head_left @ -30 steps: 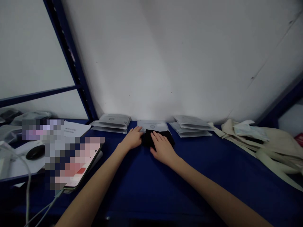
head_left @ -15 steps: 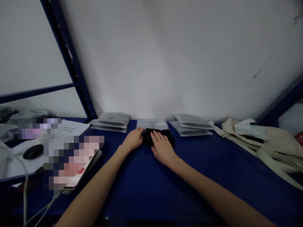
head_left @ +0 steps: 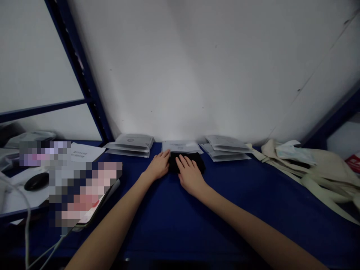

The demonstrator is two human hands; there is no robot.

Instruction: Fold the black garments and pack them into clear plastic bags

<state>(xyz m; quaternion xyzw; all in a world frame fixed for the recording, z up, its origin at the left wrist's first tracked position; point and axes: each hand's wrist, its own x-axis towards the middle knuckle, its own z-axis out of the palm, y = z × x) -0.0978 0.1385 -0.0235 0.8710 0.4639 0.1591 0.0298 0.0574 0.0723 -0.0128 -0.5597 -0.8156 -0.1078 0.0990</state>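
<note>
A folded black cloth (head_left: 200, 161) lies on the blue table in front of a frosted plastic bag (head_left: 182, 145) with print on it. My right hand (head_left: 189, 176) rests flat on top of the cloth, its fingers stretched out and slightly apart. At the cloth's left edge is my left hand (head_left: 159, 165), fingers extended toward the near left corner of the bag; its thumb side is partly hidden against the cloth. The bag's near part is covered by the cloth.
Stacked frosted bags lie at the left (head_left: 132, 140) and right (head_left: 229, 144) along the wall. Farther left are a phone (head_left: 91, 213), cables, papers and a black computer mouse (head_left: 36, 181). A beige cloth bag (head_left: 326, 168) spreads over the right side of the blue table (head_left: 180, 225).
My left fingers have straightened from a curl and now reach forward by the plastic bag's edge. My right hand and the cloth have shifted slightly left in view.
</note>
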